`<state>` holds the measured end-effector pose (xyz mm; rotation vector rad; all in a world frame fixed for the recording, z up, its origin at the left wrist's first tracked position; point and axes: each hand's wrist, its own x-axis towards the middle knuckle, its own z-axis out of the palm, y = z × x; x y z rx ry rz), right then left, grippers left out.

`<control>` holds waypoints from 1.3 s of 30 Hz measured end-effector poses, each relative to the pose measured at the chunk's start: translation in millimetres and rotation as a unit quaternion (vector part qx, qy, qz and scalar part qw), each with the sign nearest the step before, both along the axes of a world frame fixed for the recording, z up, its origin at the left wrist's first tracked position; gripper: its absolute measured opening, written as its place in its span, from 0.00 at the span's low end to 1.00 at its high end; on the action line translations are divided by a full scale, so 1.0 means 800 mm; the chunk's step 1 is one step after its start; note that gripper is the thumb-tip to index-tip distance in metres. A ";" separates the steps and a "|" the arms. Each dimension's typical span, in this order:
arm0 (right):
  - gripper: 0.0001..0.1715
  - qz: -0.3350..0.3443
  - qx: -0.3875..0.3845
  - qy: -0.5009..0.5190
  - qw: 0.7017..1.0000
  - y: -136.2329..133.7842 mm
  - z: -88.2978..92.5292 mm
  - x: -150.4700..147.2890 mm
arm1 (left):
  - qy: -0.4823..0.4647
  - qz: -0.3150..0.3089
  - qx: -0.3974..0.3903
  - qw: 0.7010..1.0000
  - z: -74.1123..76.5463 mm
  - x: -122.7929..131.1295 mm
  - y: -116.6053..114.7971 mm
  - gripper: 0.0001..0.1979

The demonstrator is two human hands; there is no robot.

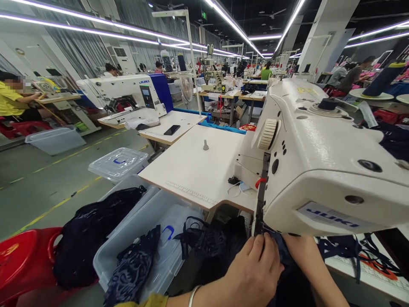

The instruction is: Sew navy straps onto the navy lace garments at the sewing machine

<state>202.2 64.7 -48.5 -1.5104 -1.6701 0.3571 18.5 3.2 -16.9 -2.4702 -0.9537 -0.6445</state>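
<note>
My left hand [254,268] is closed, pinching dark navy lace fabric [281,251] just under the head of a white Juki sewing machine [319,170]. A silver bangle sits on its wrist. My right hand [302,251] reaches in beside it beneath the machine head; its fingers are hidden by the fabric and the machine. More dark lace [207,241] hangs off the front edge of the white sewing table [194,166].
Clear plastic bins [143,230] with dark lace pieces stand on the floor at left, next to a red stool [25,256]. A lid [119,163] lies further back. Other sewing stations and seated workers fill the hall; a phone [171,129] lies on the neighbouring table.
</note>
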 end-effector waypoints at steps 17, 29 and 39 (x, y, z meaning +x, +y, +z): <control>0.18 0.008 -0.032 0.010 0.999 -0.007 0.001 -0.003 | -0.034 -0.012 -0.025 0.999 -0.005 0.005 0.003 0.17; 0.12 0.021 0.012 0.002 1.000 0.001 0.006 -0.008 | -0.041 -0.006 -0.043 0.998 -0.003 0.011 0.007 0.19; 0.08 0.019 0.017 0.006 1.000 0.004 0.001 -0.004 | -0.042 -0.030 -0.057 0.997 0.005 0.005 0.004 0.20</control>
